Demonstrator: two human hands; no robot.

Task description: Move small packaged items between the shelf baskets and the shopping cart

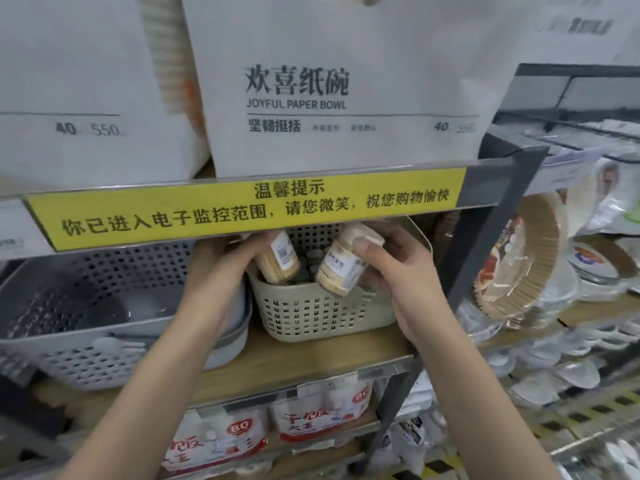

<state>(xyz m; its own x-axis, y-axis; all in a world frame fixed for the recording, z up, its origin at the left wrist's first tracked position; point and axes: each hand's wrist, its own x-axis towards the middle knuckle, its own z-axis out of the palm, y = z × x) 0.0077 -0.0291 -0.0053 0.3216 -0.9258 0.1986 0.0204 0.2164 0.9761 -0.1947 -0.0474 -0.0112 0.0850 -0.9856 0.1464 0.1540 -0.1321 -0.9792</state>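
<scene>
From the head camera, the left hand (221, 268) grips one clear cylindrical toothpick jar (278, 258) and the right hand (391, 271) grips a second white-labelled toothpick jar (341, 263), both over the beige perforated plastic basket (322, 315), long axes tilted toward twelve o'clock. More dark-capped jars (308, 265) stand between them. The yellow notice strip (242, 209) on the shelf edge overhangs at twelve o'clock, so withdrawal probably runs toward six; the grey perforated basket (104, 306) sits at nine o'clock.

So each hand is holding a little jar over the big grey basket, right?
Not quite. The head view shows the left hand and right hand each gripping a jar over the small beige basket, not the grey basket beside it.
</scene>
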